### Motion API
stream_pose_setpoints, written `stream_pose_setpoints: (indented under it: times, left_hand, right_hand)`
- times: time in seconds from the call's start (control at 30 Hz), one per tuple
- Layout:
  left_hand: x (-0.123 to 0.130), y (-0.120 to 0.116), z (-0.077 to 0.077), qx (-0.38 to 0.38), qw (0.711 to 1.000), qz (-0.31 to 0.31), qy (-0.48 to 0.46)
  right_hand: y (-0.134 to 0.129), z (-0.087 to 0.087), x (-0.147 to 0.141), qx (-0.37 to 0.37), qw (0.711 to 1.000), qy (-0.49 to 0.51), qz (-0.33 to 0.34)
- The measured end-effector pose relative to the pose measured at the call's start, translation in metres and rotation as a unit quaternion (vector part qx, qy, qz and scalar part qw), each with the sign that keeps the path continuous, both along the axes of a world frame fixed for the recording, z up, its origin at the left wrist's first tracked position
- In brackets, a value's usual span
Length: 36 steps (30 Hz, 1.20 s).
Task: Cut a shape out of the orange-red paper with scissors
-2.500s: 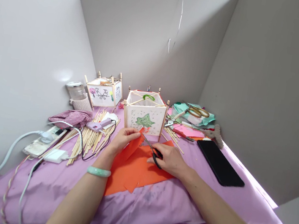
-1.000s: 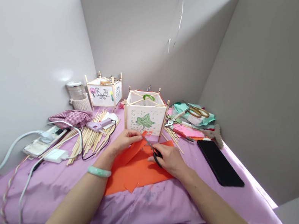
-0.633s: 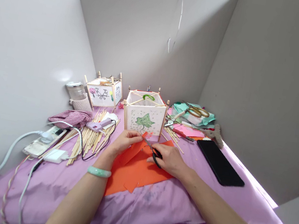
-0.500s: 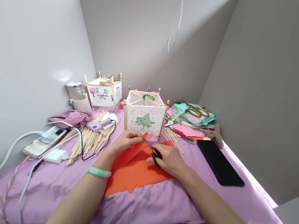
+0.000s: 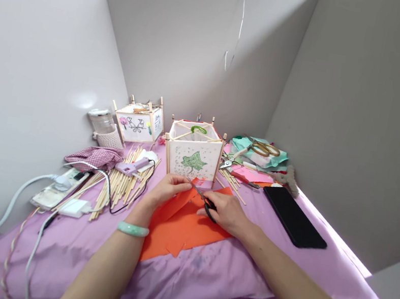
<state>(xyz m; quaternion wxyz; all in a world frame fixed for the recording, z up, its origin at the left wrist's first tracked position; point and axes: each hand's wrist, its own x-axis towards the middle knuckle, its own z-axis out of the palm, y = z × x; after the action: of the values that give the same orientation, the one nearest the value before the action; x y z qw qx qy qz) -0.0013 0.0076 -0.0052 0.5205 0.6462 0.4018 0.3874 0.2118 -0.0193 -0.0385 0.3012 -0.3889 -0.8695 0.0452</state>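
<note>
My left hand (image 5: 172, 189) pinches the upper corner of a piece of orange paper (image 5: 177, 206) between thumb and fingers. Black-handled scissors (image 5: 209, 208) are in my right hand (image 5: 227, 210), their blades pointing up and left at the paper's edge by my left fingertips. Under both hands lies a larger orange sheet (image 5: 185, 234), with a small cut scrap near its front edge. Directly behind my hands stands a white lantern (image 5: 193, 156) with a stick frame and a green leaf drawing on its front.
A second lantern (image 5: 137, 125) stands at the back left beside a glass jar (image 5: 101, 124). Wooden sticks (image 5: 118, 192), a lilac glue gun (image 5: 133, 166) and cables lie on the left. Pliers (image 5: 241, 176), gold-handled scissors (image 5: 264, 149) and a black phone (image 5: 294, 217) are on the right.
The scissors have shifted very slightly, their blades appearing closer together along the paper's edge. Both hands stay almost in place.
</note>
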Motion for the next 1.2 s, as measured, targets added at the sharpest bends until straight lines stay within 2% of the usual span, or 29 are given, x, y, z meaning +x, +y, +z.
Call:
stream_pose_setpoints:
  times: [0.2, 0.57, 1.2]
  left_hand:
    - [0.000, 0.002, -0.001, 0.012, 1.000, 0.006, -0.010]
    - [-0.004, 0.005, -0.004, -0.025, 0.995, 0.065, -0.069]
    - [-0.004, 0.006, -0.004, -0.015, 0.997, 0.049, -0.050]
  right_hand:
    - [-0.005, 0.007, 0.000, -0.012, 1.000, 0.010, 0.004]
    - [-0.007, 0.010, 0.002, -0.015, 1.000, 0.019, 0.010]
    - [-0.005, 0.009, 0.001, -0.007, 1.000, -0.009, -0.005]
